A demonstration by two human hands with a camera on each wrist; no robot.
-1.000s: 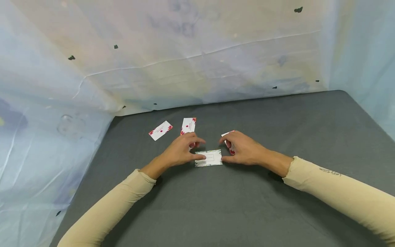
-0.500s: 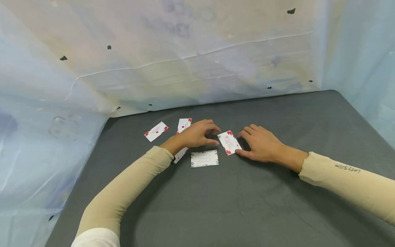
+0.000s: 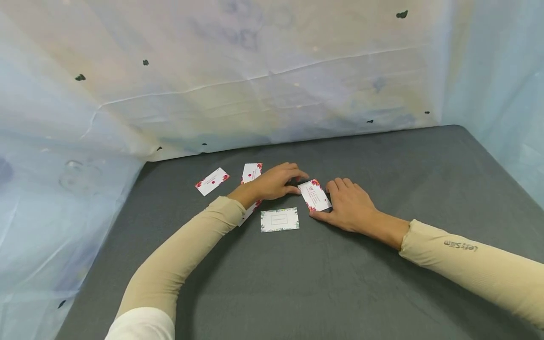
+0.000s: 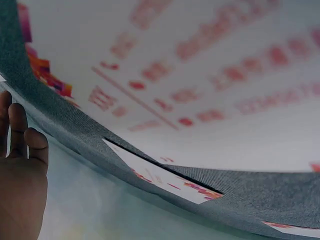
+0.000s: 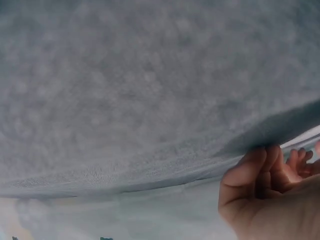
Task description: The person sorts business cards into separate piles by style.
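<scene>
A white card with red flowers (image 3: 314,195) lies tilted on the grey table (image 3: 382,165) between my two hands. My left hand (image 3: 300,184) reaches in from the left, and its curled fingertips touch the card's far left corner. My right hand (image 3: 326,208) holds the card at its right edge, with the thumb at the near corner. In the left wrist view another red-printed card (image 4: 200,75) fills the frame close to the lens, with the left hand (image 4: 20,170) at the lower left. The right wrist view shows the right hand (image 5: 265,195) with curled fingers against the grey cloth.
A green-bordered card (image 3: 279,220) lies just in front of the hands. Two more red-flowered cards lie to the left: one (image 3: 211,181) on its own, one (image 3: 251,172) beside my left forearm. A crinkled plastic sheet (image 3: 255,85) walls in the table at the back and sides.
Both hands left the green-bordered card and moved back to the red-flowered card. In the last half second the right hand closed in on that card's right edge.
</scene>
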